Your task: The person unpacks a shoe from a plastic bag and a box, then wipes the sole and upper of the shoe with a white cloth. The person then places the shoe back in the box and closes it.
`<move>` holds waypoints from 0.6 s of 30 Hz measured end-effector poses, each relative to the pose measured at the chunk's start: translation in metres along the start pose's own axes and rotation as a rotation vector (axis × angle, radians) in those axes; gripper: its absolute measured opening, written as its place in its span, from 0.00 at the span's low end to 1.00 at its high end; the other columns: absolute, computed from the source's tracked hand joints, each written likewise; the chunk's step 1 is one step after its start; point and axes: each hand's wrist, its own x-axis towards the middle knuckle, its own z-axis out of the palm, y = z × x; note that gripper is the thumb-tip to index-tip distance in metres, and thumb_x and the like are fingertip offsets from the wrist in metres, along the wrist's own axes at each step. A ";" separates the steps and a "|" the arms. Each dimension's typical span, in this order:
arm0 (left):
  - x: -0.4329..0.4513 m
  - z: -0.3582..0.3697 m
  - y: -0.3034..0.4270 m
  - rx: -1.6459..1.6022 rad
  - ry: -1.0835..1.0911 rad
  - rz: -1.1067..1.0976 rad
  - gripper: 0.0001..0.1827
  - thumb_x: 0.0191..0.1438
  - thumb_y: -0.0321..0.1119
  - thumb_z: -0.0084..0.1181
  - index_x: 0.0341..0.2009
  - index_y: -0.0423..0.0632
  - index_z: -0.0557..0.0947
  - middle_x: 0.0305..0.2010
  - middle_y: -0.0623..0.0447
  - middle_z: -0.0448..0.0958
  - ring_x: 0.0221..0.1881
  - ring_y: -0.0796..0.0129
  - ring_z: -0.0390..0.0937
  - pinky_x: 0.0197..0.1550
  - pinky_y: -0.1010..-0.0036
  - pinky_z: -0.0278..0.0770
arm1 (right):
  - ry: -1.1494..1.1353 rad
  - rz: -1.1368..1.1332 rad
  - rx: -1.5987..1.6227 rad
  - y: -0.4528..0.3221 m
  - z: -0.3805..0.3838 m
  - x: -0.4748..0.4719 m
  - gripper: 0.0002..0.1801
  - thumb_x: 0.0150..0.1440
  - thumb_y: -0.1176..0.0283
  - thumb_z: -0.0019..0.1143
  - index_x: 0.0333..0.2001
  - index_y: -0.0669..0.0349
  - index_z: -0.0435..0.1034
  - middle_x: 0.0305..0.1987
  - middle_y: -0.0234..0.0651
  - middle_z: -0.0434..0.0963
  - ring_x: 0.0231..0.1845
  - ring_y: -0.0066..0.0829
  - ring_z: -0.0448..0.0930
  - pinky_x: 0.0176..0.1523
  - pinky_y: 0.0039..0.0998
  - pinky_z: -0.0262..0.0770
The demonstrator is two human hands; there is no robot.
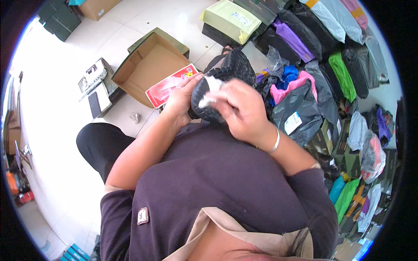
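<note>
My left hand (181,98) grips a black shoe (200,93) with a ridged surface, held in front of my torso. A crumpled white tissue or cloth (212,85) is pinched in the fingers of my right hand (245,109), which is slightly blurred. The white material lies against the shoe. Just beyond my left hand, a red-edged packet (160,91) with a clear plastic front rests at the edge of an open brown cardboard box (143,65). My right hand partly covers the shoe. Behind it is black, textured material (240,63) that I cannot identify.
Bagged parcels (297,42) and a pile of plastic bags (294,107) crowd the right side. A yellow-lidded box (230,21) stands ahead. To the left are a dark box with white items on top (98,84) and a crumpled scrap (135,117) on the tiled floor.
</note>
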 end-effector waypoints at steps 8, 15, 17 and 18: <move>-0.007 -0.011 0.002 -0.131 -0.057 -0.004 0.18 0.68 0.39 0.50 0.58 0.44 0.78 0.52 0.47 0.82 0.50 0.60 0.82 0.52 0.63 0.83 | 0.016 0.492 -0.089 0.034 -0.019 0.040 0.07 0.60 0.70 0.59 0.34 0.63 0.78 0.31 0.42 0.77 0.33 0.36 0.78 0.38 0.35 0.73; 0.002 -0.026 0.005 0.014 -0.210 -0.058 0.22 0.70 0.37 0.38 0.65 0.43 0.70 0.61 0.44 0.75 0.57 0.58 0.78 0.59 0.61 0.79 | -0.060 0.056 0.072 0.026 0.014 0.001 0.14 0.55 0.74 0.64 0.46 0.51 0.81 0.35 0.36 0.76 0.37 0.39 0.78 0.44 0.35 0.76; 0.003 -0.032 0.004 0.335 -0.291 -0.033 0.24 0.69 0.35 0.38 0.67 0.42 0.66 0.64 0.44 0.72 0.62 0.58 0.74 0.63 0.63 0.74 | -0.052 0.042 0.017 0.038 0.016 -0.001 0.18 0.53 0.76 0.67 0.50 0.52 0.81 0.35 0.35 0.75 0.37 0.33 0.77 0.42 0.31 0.74; 0.006 -0.036 0.003 0.373 -0.283 -0.026 0.25 0.69 0.35 0.38 0.67 0.42 0.65 0.65 0.45 0.72 0.63 0.58 0.74 0.64 0.63 0.74 | -0.047 0.038 0.012 0.042 0.018 -0.002 0.14 0.53 0.76 0.66 0.45 0.54 0.81 0.34 0.35 0.76 0.36 0.36 0.78 0.42 0.33 0.75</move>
